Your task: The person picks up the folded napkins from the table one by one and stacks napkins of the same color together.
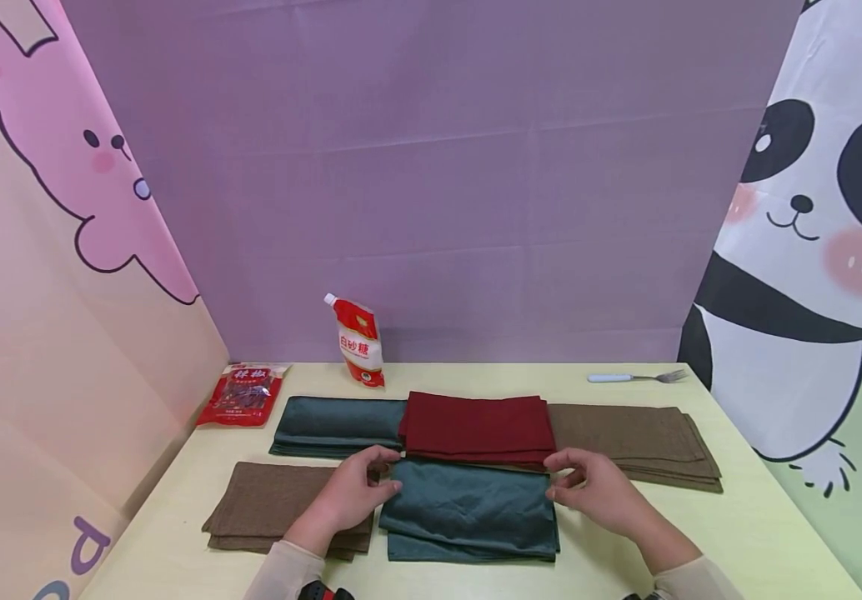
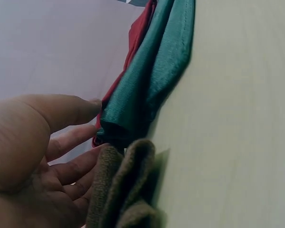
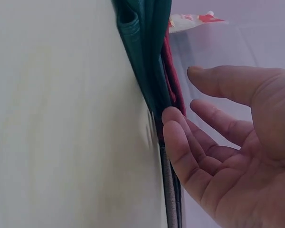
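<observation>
A folded teal cloth lies at the front middle, its top layer slightly wrinkled. My left hand is at its upper left corner, thumb tip by the cloth edge and fingers loosely bent; in the left wrist view a gap shows between thumb and fingers. At the upper right corner my right hand stands with thumb and fingers spread apart, fingertips beside the edge in the right wrist view. A folded dark red cloth lies just behind the teal one. Below my left forearm is a folded brown cloth.
Another teal cloth lies behind left, and a brown cloth behind right. Along the back are a red packet, an upright red and white pouch and a fork with a pale handle. Printed walls border the table.
</observation>
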`<act>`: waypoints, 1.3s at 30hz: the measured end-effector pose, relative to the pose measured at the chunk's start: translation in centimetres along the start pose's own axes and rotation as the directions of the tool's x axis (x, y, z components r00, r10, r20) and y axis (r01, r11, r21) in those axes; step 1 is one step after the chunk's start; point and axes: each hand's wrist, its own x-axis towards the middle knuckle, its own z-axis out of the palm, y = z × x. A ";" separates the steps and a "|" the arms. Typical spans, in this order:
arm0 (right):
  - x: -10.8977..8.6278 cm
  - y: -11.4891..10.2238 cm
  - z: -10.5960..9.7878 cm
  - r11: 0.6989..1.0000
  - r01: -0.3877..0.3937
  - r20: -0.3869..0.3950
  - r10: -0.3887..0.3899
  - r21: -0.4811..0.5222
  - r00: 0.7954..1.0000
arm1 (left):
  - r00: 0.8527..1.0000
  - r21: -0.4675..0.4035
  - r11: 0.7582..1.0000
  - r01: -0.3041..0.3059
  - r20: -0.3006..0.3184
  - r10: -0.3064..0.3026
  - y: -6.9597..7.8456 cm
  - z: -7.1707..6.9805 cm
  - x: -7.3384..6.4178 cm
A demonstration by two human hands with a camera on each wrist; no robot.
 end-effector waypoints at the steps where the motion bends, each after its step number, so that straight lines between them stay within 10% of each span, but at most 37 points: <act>1: 0.0 0.1 0.1 1.000 -0.001 0.004 0.001 0.003 1.000 | 1.000 0.001 1.000 0.000 -0.004 0.000 0.0 0.0 0.0; 39: 0.1 0.8 0.2 0.993 0.042 0.098 -0.031 -0.112 0.995 | 0.999 0.091 0.996 0.025 0.044 -0.029 0.2 0.7 -0.1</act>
